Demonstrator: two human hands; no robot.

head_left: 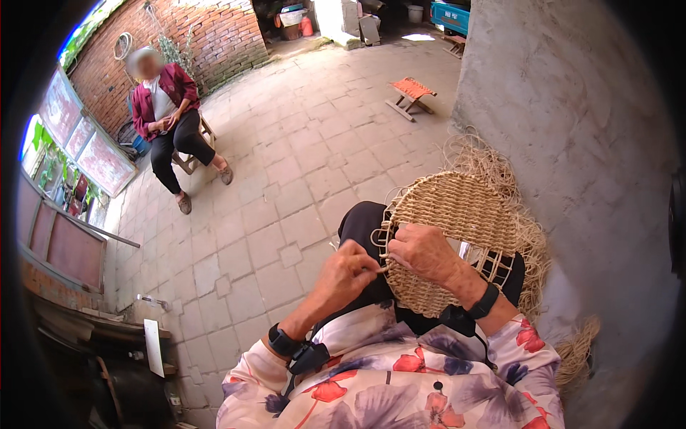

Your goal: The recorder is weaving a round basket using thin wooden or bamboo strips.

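A round, flat piece of tan straw weaving (457,207) rests on my lap, tilted across my knees. Between its two densely woven parts runs an open band of bare strands (496,266). At its left edge my left hand (349,272) pinches a straw cord (384,269) between thumb and fingers. Just beside it, my right hand (423,252) lies over the weaving with fingers curled at the same edge. What those fingers grip is hidden from this view. A thin loop of cord (376,237) sticks out near the edge.
Loose straw cord (493,168) is heaped behind the weaving, against a grey wall (572,143) at my right; another bundle (577,350) lies lower. A folding stool (412,93) with an orange seat stands ahead. At the far left a person (166,107) sits on a wooden stool.
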